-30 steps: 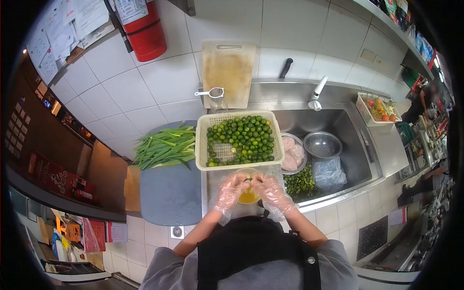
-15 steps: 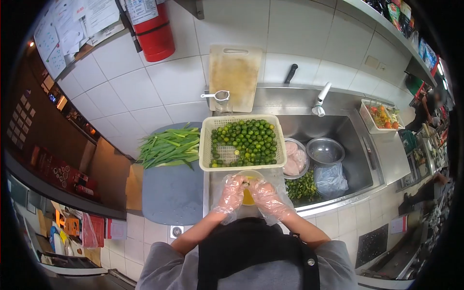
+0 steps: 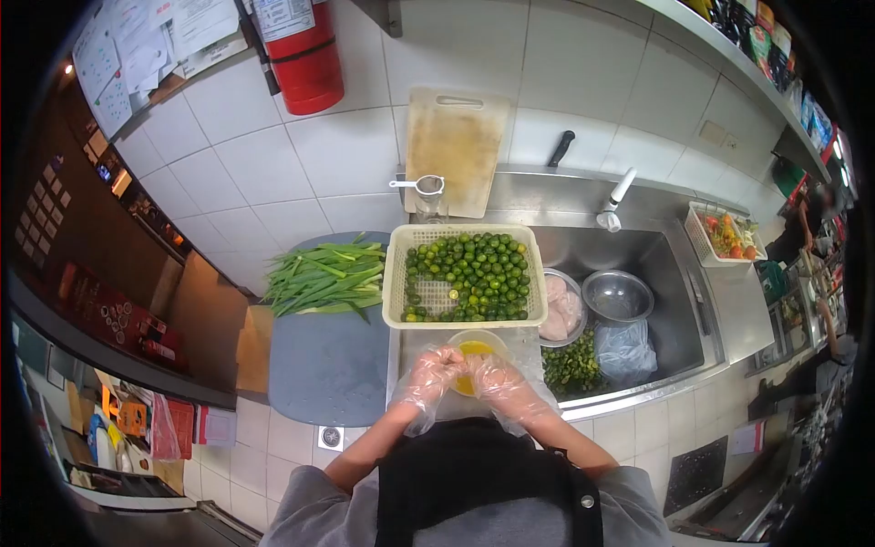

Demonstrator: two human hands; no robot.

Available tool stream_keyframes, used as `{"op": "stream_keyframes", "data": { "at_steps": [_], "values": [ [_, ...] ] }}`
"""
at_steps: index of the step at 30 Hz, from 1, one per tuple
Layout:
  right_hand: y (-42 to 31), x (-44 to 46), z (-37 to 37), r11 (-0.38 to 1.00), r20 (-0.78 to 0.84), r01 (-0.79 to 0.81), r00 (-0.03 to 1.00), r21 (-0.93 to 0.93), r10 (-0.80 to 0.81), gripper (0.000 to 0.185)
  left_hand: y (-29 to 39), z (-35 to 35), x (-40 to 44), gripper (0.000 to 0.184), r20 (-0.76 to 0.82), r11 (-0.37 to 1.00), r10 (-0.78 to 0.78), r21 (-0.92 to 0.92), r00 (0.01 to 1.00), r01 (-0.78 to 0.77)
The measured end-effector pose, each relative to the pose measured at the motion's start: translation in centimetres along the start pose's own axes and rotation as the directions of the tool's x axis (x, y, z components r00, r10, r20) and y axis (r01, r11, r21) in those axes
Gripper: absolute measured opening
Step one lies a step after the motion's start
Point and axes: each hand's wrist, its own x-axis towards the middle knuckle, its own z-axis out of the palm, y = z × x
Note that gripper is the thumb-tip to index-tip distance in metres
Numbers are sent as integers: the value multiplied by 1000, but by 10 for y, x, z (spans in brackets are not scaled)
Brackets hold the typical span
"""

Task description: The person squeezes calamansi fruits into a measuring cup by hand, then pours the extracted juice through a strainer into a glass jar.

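Note:
Both my hands wear clear plastic gloves and are over a bowl of yellow liquid. My left hand is closed at the bowl's left side, fingertips pressed together. My right hand curls over the right side, its fingers bent inward. Whatever lies in the fingers is too small or hidden to make out. Just beyond the bowl, a cream plastic basket holds many small green citrus fruits, one of them cut open with a pale face.
Green leaves lie on a grey board at left. The sink holds a bowl of pale meat, a metal bowl, a plastic bag and a green heap of fruit pieces. A vegetable basket stands right.
My hands have drawn slightly apart, and more of the yellow liquid shows between them. The dark bit seen between my fingers earlier is out of sight. The whole view has shifted slightly.

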Motion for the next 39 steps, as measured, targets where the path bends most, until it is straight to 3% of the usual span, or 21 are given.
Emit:
{"op": "stream_keyframes", "data": {
  "at_steps": [5, 7, 8, 10, 11, 13, 15, 16, 17, 18, 20, 22, 24, 25, 26, 28, 30, 32, 36, 38, 39],
  "values": [
    [22, 2, 7, 951, 48, 31, 998, 306, -48, 15, 13, -8, -2, 10, 43, 1000, 19, 12, 999, -20],
    [5, 18, -19, 909, 153, 185, 979, -373, -136, 18, 32, -21, 8, 11, 121, 998, 65, -10, 990, -64],
    [14, 19, -17, 907, 147, 183, 980, -378, -136, 18, 50, -28, 12, 16, 64, 994, 29, 101, 998, -35],
    [34, 18, -11, 973, 25, 230, 973, -12, -230, 21, 57, -43, 24, 20, 2, 978, -5, 207, 1000, 4],
    [36, 18, -11, 973, 22, 232, 972, -13, -232, 21, 46, -53, 36, 26, -47, 937, 89, 344, 995, -67],
    [26, 22, -17, 999, 136, -54, 989, -7, 55, 22, 38, -70, 53, 31, -79, 869, 185, 479, 980, -125],
    [30, 22, -13, 997, 72, -18, 997, 72, 13, 23, 36, -84, 68, 24, -12, 644, 317, 737, 948, -206],
    [31, 22, -10, 989, 6, 26, 1000, 147, -27, 24, 29, -90, 81, 24, -14, 645, 313, 737, 950, -201],
    [21, 22, -16, 989, 11, 26, 1000, 148, -28, 24, 19, -96, 96, 24, 84, 451, 119, 883, 989, -129],
    [6, 24, -29, 945, 86, -130, 990, 300, 109, 25, 16, -99, 107, 24, 127, 215, -95, 971, 987, -105],
    [-1, 26, -34, 857, 178, -290, 956, 427, 235, 25, 28, -92, 113, 24, 130, 158, -100, 981, 987, -113],
    [9, 19, -20, 987, -32, -70, 997, 143, 75, 22, 16, -88, 124, 25, 141, 106, -124, 986, 982, -128],
    [22, 15, -7, 973, -32, -88, 995, 215, 97, 22, -9, -86, 147, 26, 188, 5, -226, 981, 956, -192],
    [24, 14, -5, 955, -42, -87, 994, 282, 103, 22, -9, -85, 150, 26, 197, 5, -227, 979, 954, -201],
    [25, 13, -5, 999, -108, -24, 994, -36, 20, 19, -9, -85, 153, 26, 249, 7, -263, 967, 932, -256],
    [13, 18, -9, 992, -117, -7, 993, -125, -8, 14, -7, -87, 156, 25, 295, 8, -296, 952, 908, -307],
    [16, 23, -2, 978, -119, 15, 992, -210, -41, 11, -12, -92, 160, 34, 285, 172, -311, 955, 906, -242],
    [31, 23, 15, 754, 51, 197, 976, -626, -212, 10, -32, -90, 169, 39, 258, 222, -336, 956, 906, -190],
    [13, 19, -4, 812, -48, 225, 954, -539, -296, 7, -36, -88, 168, 47, 221, 262, -334, 956, 916, -134],
    [-9, 17, -49, 779, -168, -143, 985, -610, 49, 12, -24, -90, 162, 48, 278, 293, -304, 937, 911, -188],
    [14, 10, -56, 785, -242, -190, 969, -590, 52, 12, -16, -91, 158, 49, 337, 315, -271, 916, 902, -248]
  ]
}}
